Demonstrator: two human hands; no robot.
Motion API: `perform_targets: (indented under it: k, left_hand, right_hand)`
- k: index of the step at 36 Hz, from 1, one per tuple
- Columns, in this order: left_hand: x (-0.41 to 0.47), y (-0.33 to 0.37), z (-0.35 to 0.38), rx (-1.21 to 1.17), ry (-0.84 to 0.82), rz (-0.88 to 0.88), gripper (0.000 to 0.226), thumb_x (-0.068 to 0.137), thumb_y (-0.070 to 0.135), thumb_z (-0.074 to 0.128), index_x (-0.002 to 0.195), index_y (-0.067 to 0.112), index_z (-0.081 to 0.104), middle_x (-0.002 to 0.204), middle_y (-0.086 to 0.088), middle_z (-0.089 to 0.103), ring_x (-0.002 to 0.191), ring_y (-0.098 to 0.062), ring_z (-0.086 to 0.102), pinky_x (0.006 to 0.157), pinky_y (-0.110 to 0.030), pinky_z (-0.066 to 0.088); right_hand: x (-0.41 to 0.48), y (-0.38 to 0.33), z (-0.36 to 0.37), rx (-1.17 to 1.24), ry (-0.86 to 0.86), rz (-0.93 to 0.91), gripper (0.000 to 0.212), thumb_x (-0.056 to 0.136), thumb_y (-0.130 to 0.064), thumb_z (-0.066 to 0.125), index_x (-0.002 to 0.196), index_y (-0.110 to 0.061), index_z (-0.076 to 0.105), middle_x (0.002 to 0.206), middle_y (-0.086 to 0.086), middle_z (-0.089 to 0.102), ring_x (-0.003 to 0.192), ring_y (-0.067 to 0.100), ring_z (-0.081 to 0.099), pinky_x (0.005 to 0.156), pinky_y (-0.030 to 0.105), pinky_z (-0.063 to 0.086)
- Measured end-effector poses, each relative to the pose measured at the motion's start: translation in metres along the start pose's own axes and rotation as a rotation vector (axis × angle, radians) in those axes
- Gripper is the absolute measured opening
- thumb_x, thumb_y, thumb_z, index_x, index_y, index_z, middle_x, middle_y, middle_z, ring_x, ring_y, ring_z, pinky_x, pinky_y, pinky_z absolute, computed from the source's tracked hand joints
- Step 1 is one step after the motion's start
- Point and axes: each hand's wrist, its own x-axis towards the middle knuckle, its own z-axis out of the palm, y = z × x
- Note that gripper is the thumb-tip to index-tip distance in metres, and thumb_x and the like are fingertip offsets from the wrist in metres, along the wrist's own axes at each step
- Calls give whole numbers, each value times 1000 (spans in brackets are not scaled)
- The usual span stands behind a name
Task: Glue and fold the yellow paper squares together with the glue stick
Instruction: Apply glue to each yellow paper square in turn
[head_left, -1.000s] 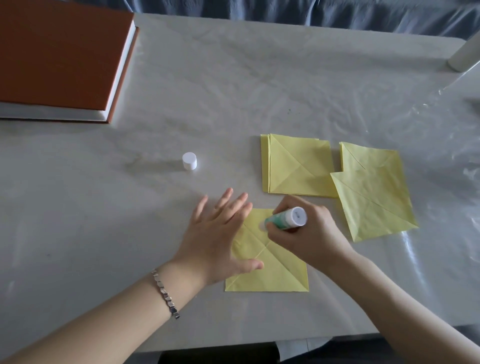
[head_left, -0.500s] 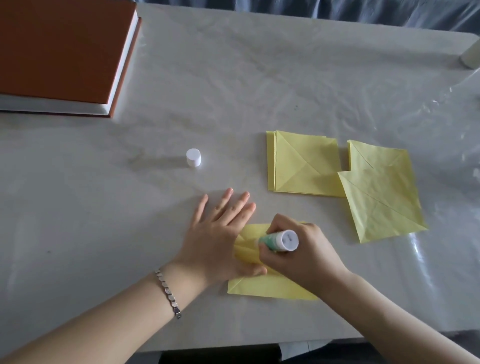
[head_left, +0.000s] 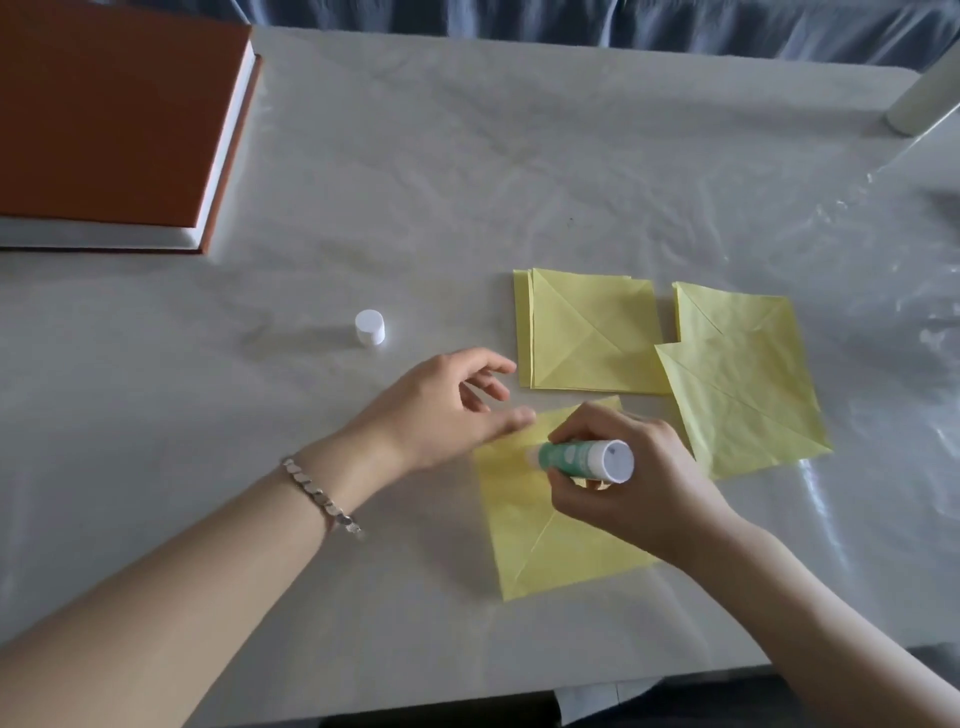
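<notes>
A creased yellow paper square (head_left: 540, 540) lies near the table's front edge. My right hand (head_left: 639, 483) grips the green and white glue stick (head_left: 587, 460), its tip pointing left onto that square. My left hand (head_left: 447, 410) hovers at the square's upper left corner with loosely curled fingers and holds nothing. A stack of yellow squares (head_left: 587, 332) lies just beyond. Two joined yellow squares (head_left: 737, 374) lie to the right of the stack.
The glue stick's white cap (head_left: 370, 327) stands upright left of the stack. An orange hardcover book (head_left: 114, 119) lies at the far left corner. A white cylinder (head_left: 919, 98) sits at the far right. Clear plastic sheeting (head_left: 883, 291) covers the table.
My left hand has lifted off the near square and its fingers have curled. The square has turned a little. The glue stick has swept across it toward the left.
</notes>
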Motion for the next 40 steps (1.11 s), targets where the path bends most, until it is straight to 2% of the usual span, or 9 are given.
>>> perform_targets:
  k: [4,9,12,20,27,31,34,38,40]
  left_hand:
    - [10,0,-6,-33,78,-9,10,80,31,68,83,37,61,89,8,67,87,-12,63,84,-25,48]
    - [14,5,-2,90,-76,-71,14,80,18,69,71,28,67,67,12,67,70,-8,62,77,-30,52]
    - [15,10,1,63,-107,-100,15,80,15,68,68,24,70,72,0,71,73,-20,66,77,-37,54]
    - [-1,4,5,31,-31,-103,21,77,10,71,69,28,65,68,11,65,62,-1,58,65,-19,46]
    - [-37,-15,18,-4,232,-214,18,75,8,66,71,25,60,58,10,64,53,2,53,53,-14,39]
    - [-54,-23,23,-30,261,-219,24,80,11,64,78,33,54,66,8,66,59,0,57,51,-10,39]
    - [-61,-24,24,-18,282,-193,25,82,12,65,77,34,54,69,10,65,63,-1,59,50,-8,40]
    - [-67,-25,23,34,224,-191,19,84,16,65,73,30,57,72,7,66,63,-9,64,64,-26,52]
    - [-68,-24,20,80,189,-173,15,86,18,63,75,28,58,71,8,67,64,-10,64,65,-27,51]
  right_hand:
    - [-3,3,1,-1,-19,-27,22,60,-33,64,80,-27,57,70,-9,62,62,12,54,56,33,48]
    - [-2,1,0,-54,-43,-111,27,61,-33,64,85,-31,55,73,-13,61,67,13,55,56,27,46]
    - [-1,0,-1,-89,-55,-144,27,60,-34,64,86,-32,55,74,-15,61,68,14,54,55,25,45]
    - [-2,-1,-1,-150,-89,-187,33,60,-35,63,91,-33,51,77,-13,60,70,15,53,53,25,46]
    - [-10,0,14,-49,-16,-38,25,62,-34,65,83,-31,52,74,-12,60,67,13,54,55,25,45]
    - [-16,5,18,72,111,141,18,64,-24,69,74,-27,55,65,-10,61,56,11,53,53,30,47]
    - [-21,4,21,151,239,259,15,64,-24,69,69,-21,55,66,-10,61,50,8,50,46,22,42]
    - [-27,4,27,174,302,340,16,67,-21,69,68,-16,54,67,-13,61,52,4,51,47,15,41]
    - [-30,4,31,172,315,368,17,67,-21,69,70,-14,54,64,-10,61,52,4,52,46,15,41]
